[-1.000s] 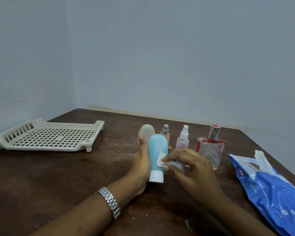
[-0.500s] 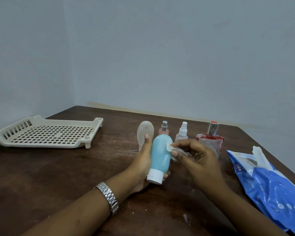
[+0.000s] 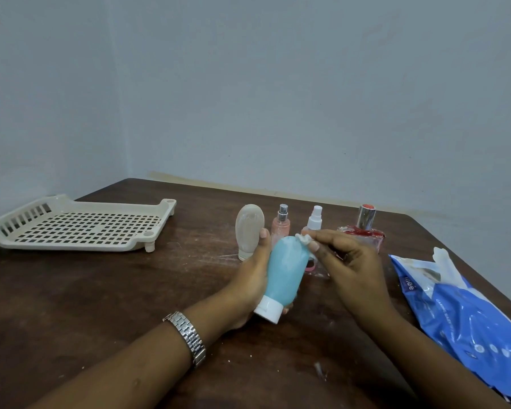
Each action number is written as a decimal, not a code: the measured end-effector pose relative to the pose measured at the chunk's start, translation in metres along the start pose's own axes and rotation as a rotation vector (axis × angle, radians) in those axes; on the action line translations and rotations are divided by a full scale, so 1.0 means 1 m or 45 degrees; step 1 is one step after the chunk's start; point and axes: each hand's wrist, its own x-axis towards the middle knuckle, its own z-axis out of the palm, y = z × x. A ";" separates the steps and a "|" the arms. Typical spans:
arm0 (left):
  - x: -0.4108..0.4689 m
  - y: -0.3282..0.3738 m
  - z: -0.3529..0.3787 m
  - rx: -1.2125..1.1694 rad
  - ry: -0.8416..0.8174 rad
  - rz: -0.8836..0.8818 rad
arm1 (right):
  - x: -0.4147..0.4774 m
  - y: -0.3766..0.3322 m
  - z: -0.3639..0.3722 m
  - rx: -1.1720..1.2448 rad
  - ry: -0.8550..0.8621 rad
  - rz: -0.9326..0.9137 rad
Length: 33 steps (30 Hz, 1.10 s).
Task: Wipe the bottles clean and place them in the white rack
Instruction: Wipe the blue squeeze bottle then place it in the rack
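Observation:
My left hand (image 3: 250,278) grips a light blue squeeze bottle (image 3: 284,273) with a white cap (image 3: 268,312), cap toward me and tilted. My right hand (image 3: 347,271) pinches a small white wipe (image 3: 304,239) against the bottle's far rounded end. Behind them stand a beige squeeze bottle (image 3: 249,228), a pink spray bottle (image 3: 282,224), a small clear spray bottle (image 3: 314,219) and a red glass perfume bottle (image 3: 365,228). The white perforated rack (image 3: 80,228) sits at the far left of the table, holding nothing.
A blue plastic pack of wipes (image 3: 466,317) lies at the right edge of the dark wooden table (image 3: 86,305). Grey walls close off the back and left. A metal watch (image 3: 189,338) is on my left wrist.
The wipe has travelled from the bottle's lower middle up to its far end. The bottle has tilted so the cap points more toward me.

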 end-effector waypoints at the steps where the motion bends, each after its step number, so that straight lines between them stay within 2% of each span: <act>1: 0.000 0.000 0.000 0.032 -0.026 0.017 | 0.000 0.001 0.000 -0.004 -0.009 0.008; 6: -0.002 0.002 0.000 0.168 -0.144 0.053 | 0.001 0.002 -0.004 -0.019 -0.075 0.021; 16: 0.001 -0.004 -0.003 0.252 -0.351 0.176 | 0.000 -0.006 -0.002 -0.225 -0.315 -0.160; 17: 0.002 -0.005 -0.003 0.235 -0.362 0.185 | -0.001 -0.007 -0.001 -0.200 -0.343 -0.153; 19: 0.005 -0.008 -0.004 0.200 -0.371 0.182 | -0.001 -0.012 0.000 0.058 -0.343 -0.044; 22: 0.009 -0.009 -0.007 0.186 -0.388 0.159 | 0.003 -0.017 -0.005 0.309 -0.152 0.084; 26: 0.011 -0.008 -0.010 0.176 -0.392 0.142 | 0.006 -0.012 -0.011 0.037 0.039 0.005; 29: 0.010 -0.009 -0.008 0.167 -0.364 0.165 | 0.003 -0.006 -0.007 -0.248 0.046 -0.136; 33: 0.011 -0.011 -0.007 0.130 -0.285 0.176 | -0.001 -0.002 0.002 -0.509 -0.053 -0.334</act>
